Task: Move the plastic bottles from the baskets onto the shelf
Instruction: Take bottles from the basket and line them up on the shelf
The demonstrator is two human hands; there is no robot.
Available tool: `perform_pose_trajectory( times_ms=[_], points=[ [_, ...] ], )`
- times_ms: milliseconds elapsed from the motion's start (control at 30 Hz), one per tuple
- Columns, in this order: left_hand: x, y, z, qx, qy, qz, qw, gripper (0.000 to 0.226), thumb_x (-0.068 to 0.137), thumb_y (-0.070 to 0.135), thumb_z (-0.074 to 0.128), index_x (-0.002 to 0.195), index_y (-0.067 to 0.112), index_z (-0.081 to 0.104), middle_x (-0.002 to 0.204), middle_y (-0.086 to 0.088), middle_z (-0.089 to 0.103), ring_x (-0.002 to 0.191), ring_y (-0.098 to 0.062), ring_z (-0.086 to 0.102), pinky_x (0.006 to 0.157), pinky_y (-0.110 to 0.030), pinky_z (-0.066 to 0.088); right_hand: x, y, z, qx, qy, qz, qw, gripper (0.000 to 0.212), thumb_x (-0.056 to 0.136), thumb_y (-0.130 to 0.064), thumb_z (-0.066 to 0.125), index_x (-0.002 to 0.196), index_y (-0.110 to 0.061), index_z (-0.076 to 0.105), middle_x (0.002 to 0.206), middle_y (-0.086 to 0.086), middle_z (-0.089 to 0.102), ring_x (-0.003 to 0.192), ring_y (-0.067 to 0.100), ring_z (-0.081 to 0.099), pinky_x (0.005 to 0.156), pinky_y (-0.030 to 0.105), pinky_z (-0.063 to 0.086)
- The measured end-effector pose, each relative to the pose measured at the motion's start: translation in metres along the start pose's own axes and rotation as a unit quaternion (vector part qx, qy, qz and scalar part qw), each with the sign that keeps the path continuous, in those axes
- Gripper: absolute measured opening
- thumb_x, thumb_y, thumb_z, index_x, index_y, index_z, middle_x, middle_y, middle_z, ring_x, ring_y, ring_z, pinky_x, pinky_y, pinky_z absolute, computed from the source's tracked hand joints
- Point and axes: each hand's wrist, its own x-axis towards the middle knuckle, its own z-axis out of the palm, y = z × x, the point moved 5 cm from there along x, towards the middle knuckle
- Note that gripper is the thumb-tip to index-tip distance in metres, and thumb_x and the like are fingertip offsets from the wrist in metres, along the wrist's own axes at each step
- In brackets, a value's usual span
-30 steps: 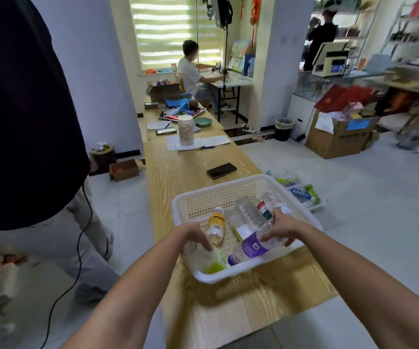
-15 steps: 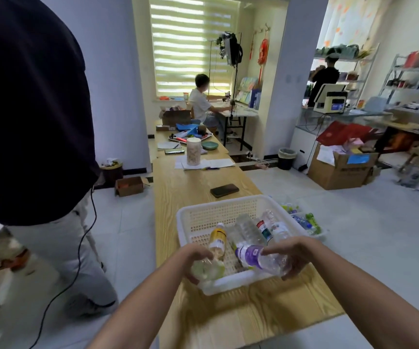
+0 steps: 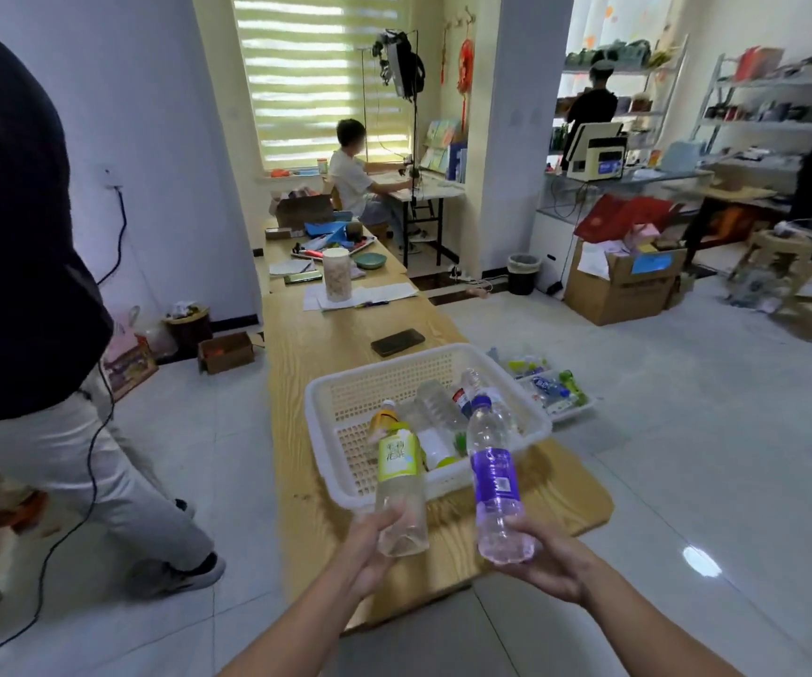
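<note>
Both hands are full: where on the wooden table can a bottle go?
Bare wood between the black phone and white paper sheets, and the near end before the white plastic basket. The basket's right half is crowded with bottles.

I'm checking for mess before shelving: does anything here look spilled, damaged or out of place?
No spill shows. The left hand holds a green-label bottle, the right hand a purple-label bottle; other bottles lie jumbled in the white basket.
</note>
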Motion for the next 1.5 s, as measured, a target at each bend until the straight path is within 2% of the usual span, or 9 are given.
perform_pose_trajectory(
  times_ms=[100,233,400,733,833,933,1067,1367,1500],
  points=[
    [-0.012,-0.028,0.021,0.006,-0.044,-0.011,0.999,0.033,0.078,0.002,0.062,0.110,-0.006,0.058,0.088,-0.018,0.066,0.070,-0.024,0.067,0.061,-0.033,0.057,-0.031,0.005,-0.008,0.056,-0.021,-0.024,0.998,0.048,0.068,0.003,0.063,0.116,0.002,0.057,0.097,0.020,0.065,0.081,0.031,0.065,0.079,0.041,0.049],
    [-0.025,-0.061,0.055,0.066,-0.100,-0.037,0.992,0.054,0.072,-0.007,0.069,0.122,-0.007,0.050,0.092,-0.018,0.066,0.074,-0.025,0.068,0.065,-0.034,0.058,-0.074,0.010,-0.034,0.124,-0.031,-0.053,0.990,0.076,0.036,0.005,0.077,0.110,0.008,0.057,0.095,0.025,0.063,0.081,0.037,0.064,0.076,0.044,0.056],
    [-0.036,-0.102,0.119,0.153,-0.205,-0.078,0.964,0.076,0.059,-0.004,0.072,0.130,-0.001,0.045,0.112,-0.020,0.060,0.088,-0.030,0.064,0.081,-0.041,0.051,-0.132,0.016,-0.075,0.160,-0.025,-0.101,0.982,0.076,0.039,-0.003,0.081,0.109,0.012,0.058,0.096,0.026,0.062,0.083,0.038,0.062,0.081,0.046,0.052],
    [-0.024,-0.177,0.248,0.302,-0.438,-0.174,0.829,0.074,0.061,-0.021,0.069,0.129,-0.005,0.046,0.122,-0.027,0.061,0.101,-0.040,0.066,0.074,-0.040,0.056,-0.235,0.011,-0.151,0.235,0.151,-0.260,0.924,0.075,0.036,-0.013,0.096,0.102,0.008,0.069,0.100,0.023,0.067,0.087,0.035,0.068,0.087,0.051,0.054],
    [-0.029,-0.204,0.282,0.326,-0.496,-0.202,0.779,0.069,0.057,-0.019,0.070,0.122,0.000,0.054,0.120,-0.027,0.060,0.096,-0.036,0.065,0.074,-0.040,0.056,-0.277,0.018,-0.165,0.237,0.211,-0.321,0.892,0.072,0.035,-0.004,0.091,0.103,0.003,0.070,0.099,0.021,0.068,0.090,0.034,0.068,0.095,0.049,0.046],
    [-0.048,-0.236,0.306,0.360,-0.525,-0.244,0.731,0.083,0.056,-0.021,0.064,0.134,-0.005,0.040,0.127,-0.031,0.053,0.104,-0.040,0.057,0.086,-0.047,0.052,-0.318,0.042,-0.171,0.278,0.275,-0.382,0.837,0.075,0.030,0.003,0.088,0.102,0.005,0.068,0.099,0.024,0.066,0.090,0.037,0.067,0.100,0.051,0.041],
    [-0.085,-0.288,0.321,0.399,-0.571,-0.292,0.656,0.082,0.060,-0.019,0.059,0.138,-0.004,0.035,0.129,-0.030,0.051,0.107,-0.040,0.050,0.103,-0.056,0.035,-0.371,0.091,-0.162,0.318,0.346,-0.448,0.760,0.066,0.039,0.010,0.081,0.103,0.005,0.066,0.098,0.023,0.067,0.089,0.035,0.068,0.085,0.049,0.054],
    [-0.235,-0.391,0.291,0.449,-0.697,-0.384,0.407,0.089,0.051,-0.018,0.058,0.137,0.000,0.040,0.130,-0.033,0.051,0.108,-0.040,0.053,0.083,-0.042,0.045,-0.465,0.245,-0.091,0.377,0.549,-0.442,0.601,0.071,0.025,-0.017,0.099,0.090,-0.004,0.075,0.093,0.020,0.072,0.079,0.031,0.071,0.079,0.046,0.057],
    [-0.298,-0.417,0.259,0.449,-0.716,-0.429,0.319,0.083,0.052,-0.020,0.058,0.131,0.002,0.043,0.106,-0.018,0.068,0.090,-0.027,0.068,0.065,-0.033,0.055,-0.492,0.295,-0.039,0.394,0.586,-0.471,0.528,0.082,0.025,-0.014,0.098,0.099,-0.001,0.065,0.089,0.021,0.071,0.074,0.031,0.070,0.066,0.040,0.059]
  ],
)
